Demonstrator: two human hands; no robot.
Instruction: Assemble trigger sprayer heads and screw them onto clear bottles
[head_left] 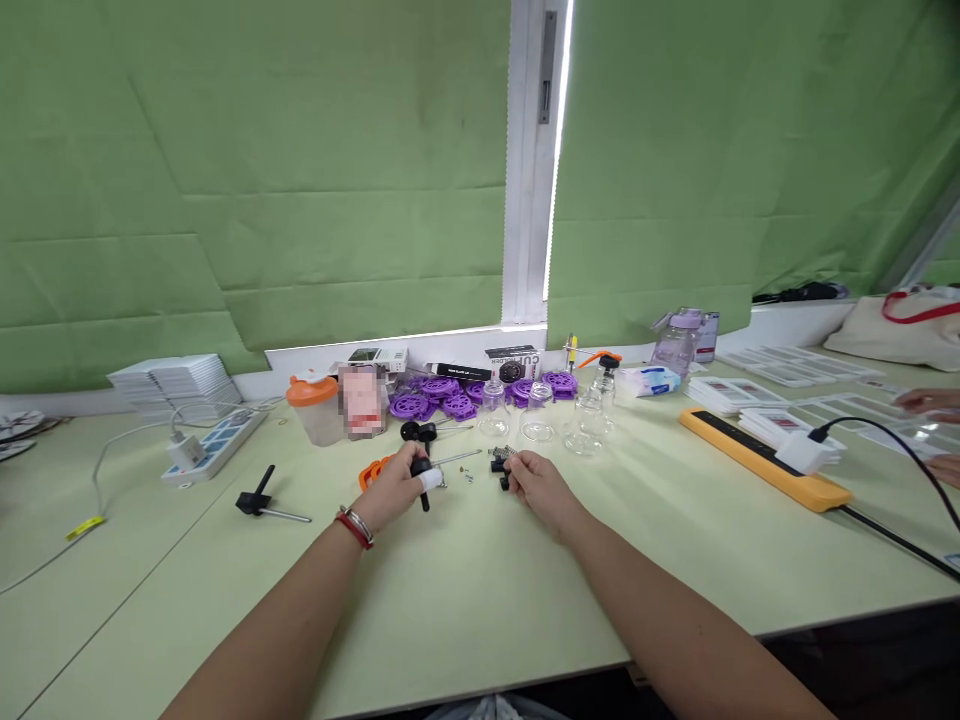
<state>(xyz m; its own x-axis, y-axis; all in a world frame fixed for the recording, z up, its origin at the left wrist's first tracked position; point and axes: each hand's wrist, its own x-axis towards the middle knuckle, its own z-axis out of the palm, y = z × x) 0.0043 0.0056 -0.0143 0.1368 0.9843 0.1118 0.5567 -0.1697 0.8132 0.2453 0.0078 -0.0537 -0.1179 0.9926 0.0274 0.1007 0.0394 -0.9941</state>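
Observation:
My left hand (399,487) is closed round a black handled tool (423,477), a white bandage on one finger and a red band at the wrist. An orange part (369,471) lies just behind that hand. My right hand (534,487) pinches a small black piece (503,478) on the pale green table (480,590). Small metal screws (504,452) lie scattered just beyond my fingers. A thin metal rod (454,459) rests between the hands.
Purple round parts (442,398) and clear glass cups (538,412) stand behind the hands. A black T-shaped tool (260,498) lies left, a white power strip (214,444) beyond it. An orange bar (761,457) with a plugged cable lies right. Another person's hands (930,403) are at the right edge.

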